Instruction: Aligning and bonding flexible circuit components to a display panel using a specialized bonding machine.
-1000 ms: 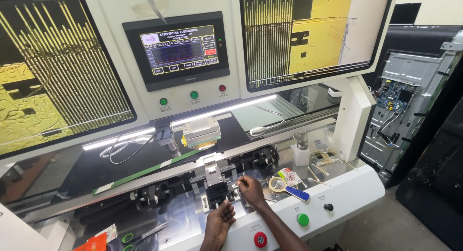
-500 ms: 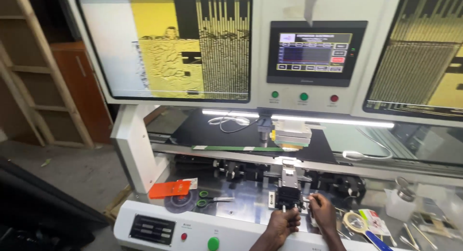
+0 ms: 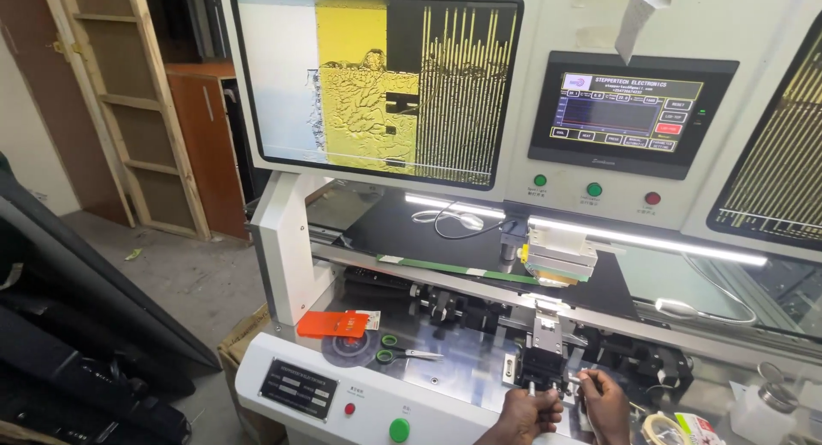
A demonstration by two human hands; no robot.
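Landmark: I am taking the small alignment head (image 3: 541,349) at the front of the white machine (image 3: 282,240) as my reference.
Left hand: my left hand (image 3: 521,415) is closing around a knob just below the head; its fingers are curled tight.
Right hand: my right hand (image 3: 606,402) is pinching a thin light piece (image 3: 584,376) just right of the head.
Axis: the piece is too small to tell which way it is pointing; the green strip (image 3: 462,268) behind the head is running left to right, slightly downward.
Change: the view is swinging further left than half a second ago; both hands are staying at the head.
Room: left of the head, the steel plate (image 3: 462,368) is lying open up to the scissors (image 3: 407,353) and the orange card (image 3: 338,324); right of it, a tape roll (image 3: 666,428) and a bottle (image 3: 765,411) are crowding the edge.
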